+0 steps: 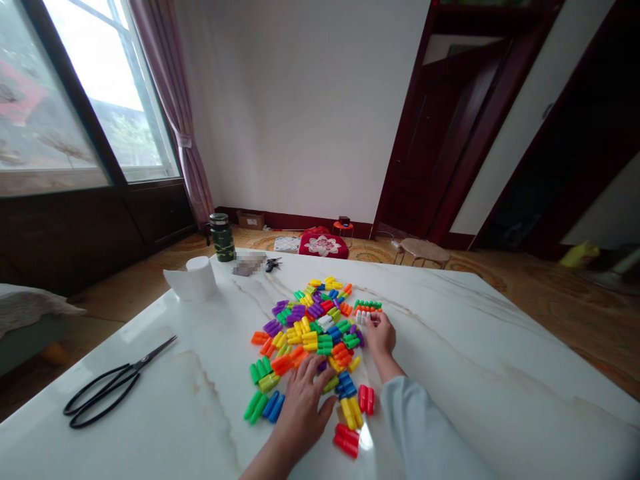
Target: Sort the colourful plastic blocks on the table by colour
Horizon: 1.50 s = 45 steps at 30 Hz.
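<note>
A loose pile of colourful plastic building blocks (310, 337), shaped like joined tubes, lies on the white marble-patterned table (450, 347). My left hand (307, 403) rests at the near side of the pile, its fingers spread over orange and yellow-green blocks. At the pile's right edge, my right hand (382, 335) has its fingertips closed on a white block (361, 318). Just beyond that block stand rows of green blocks (368, 305) and orange ones, lined up side by side. Two red blocks (367, 400) lie nearer to me, between my forearms.
Black-handled scissors (120, 387) lie at the left of the table. Behind them stand a white paper roll (197, 279) and a dark green flask (223, 238). Small black pliers (273, 265) lie near the far edge. A round stool (424, 251) is beyond the table.
</note>
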Available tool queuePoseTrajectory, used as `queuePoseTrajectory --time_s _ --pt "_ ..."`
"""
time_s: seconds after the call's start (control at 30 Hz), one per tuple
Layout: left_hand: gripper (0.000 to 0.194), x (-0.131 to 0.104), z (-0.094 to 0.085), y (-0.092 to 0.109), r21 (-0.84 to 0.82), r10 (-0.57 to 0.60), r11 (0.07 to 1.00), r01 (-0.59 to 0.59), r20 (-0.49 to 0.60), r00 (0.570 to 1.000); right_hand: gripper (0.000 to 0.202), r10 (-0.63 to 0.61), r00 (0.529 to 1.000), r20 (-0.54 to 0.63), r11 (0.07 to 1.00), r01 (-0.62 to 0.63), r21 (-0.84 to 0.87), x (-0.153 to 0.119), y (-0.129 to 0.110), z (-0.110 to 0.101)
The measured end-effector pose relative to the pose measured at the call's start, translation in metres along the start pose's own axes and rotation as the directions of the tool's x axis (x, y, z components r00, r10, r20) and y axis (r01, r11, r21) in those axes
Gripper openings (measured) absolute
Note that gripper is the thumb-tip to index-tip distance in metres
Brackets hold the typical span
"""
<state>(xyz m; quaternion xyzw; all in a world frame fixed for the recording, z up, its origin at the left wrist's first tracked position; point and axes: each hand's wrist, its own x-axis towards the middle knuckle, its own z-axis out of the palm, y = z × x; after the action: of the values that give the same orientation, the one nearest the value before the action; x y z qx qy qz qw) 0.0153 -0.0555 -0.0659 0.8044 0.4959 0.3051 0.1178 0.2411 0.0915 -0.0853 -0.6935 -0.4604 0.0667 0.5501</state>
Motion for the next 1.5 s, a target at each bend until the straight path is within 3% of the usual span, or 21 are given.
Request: queuePoseTrajectory --time_s 0.2,0.3,0.4,0.5,0.67,0.8,0.87,0.97,1.07,1.13,1.23,1.33,1.5 --pt "0.043 0.001 -0.002 0.001 -0.011 0.011 1.000 -0.012 -0.020 1.000 0.034 -0.103 0.994 -0.024 0.994 0.104 0.040 -0.012 -0.004 -0.007" --pt "0.043 -0.001 0.002 -0.001 -0.010 0.020 1.000 -0.020 -0.035 0.999 0.036 -0.208 0.976 0.061 0.976 0.203 0.074 -0.029 -0.015 -0.013" --pt "0.048 -0.004 0.006 -0.002 0.003 0.024 1.000 -0.024 -0.057 0.998 0.037 -0.349 0.902 0.253 0.937 0.336 0.095 -0.045 -0.031 -0.018" --pt "0.066 -0.006 0.007 -0.002 0.018 0.040 0.999 -0.039 -0.094 0.995 0.044 -0.412 0.822 0.393 0.906 0.414 0.084 -0.057 -0.046 -0.023" --pt "0.089 -0.004 0.003 0.002 -0.008 0.022 1.000 -0.022 -0.092 0.996 0.038 -0.392 0.830 0.398 0.920 0.348 0.181 -0.075 -0.059 -0.025" --pt "0.093 -0.002 0.006 0.000 -0.019 -0.001 1.000 0.000 -0.069 0.998 0.034 -0.432 0.768 0.473 0.886 0.263 0.383 -0.084 -0.069 -0.021" --pt "0.093 -0.002 0.009 -0.002 -0.017 -0.010 1.000 0.009 -0.060 0.998 0.029 -0.456 0.750 0.478 0.878 0.293 0.378 -0.080 -0.077 -0.017" --pt "0.090 -0.003 0.012 -0.003 -0.003 -0.024 1.000 0.024 -0.061 0.998 0.027 -0.338 0.788 0.515 0.932 0.357 0.066 -0.065 -0.094 -0.008" --pt "0.088 -0.003 0.012 -0.003 0.006 -0.043 0.999 0.043 -0.050 0.998 0.031 -0.085 0.841 0.534 0.897 0.298 -0.326 -0.052 -0.110 0.007" --pt "0.086 -0.003 0.010 -0.002 0.008 -0.054 0.998 0.055 -0.033 0.998 0.041 0.008 0.857 0.515 0.875 0.243 -0.418 -0.049 -0.117 0.018" --pt "0.082 -0.003 0.007 -0.002 0.012 -0.044 0.999 0.045 -0.013 0.999 0.043 0.045 0.867 0.497 0.877 0.205 -0.436 -0.052 -0.121 0.031" --pt "0.082 -0.003 0.009 -0.002 0.019 -0.039 0.999 0.039 -0.016 0.999 0.038 0.036 0.879 0.476 0.894 0.185 -0.409 -0.052 -0.120 0.031" --pt "0.085 -0.003 0.010 -0.001 0.013 -0.050 0.999 0.050 -0.021 0.999 0.041 -0.109 0.960 0.258 0.987 0.136 -0.087 -0.039 -0.086 -0.008"
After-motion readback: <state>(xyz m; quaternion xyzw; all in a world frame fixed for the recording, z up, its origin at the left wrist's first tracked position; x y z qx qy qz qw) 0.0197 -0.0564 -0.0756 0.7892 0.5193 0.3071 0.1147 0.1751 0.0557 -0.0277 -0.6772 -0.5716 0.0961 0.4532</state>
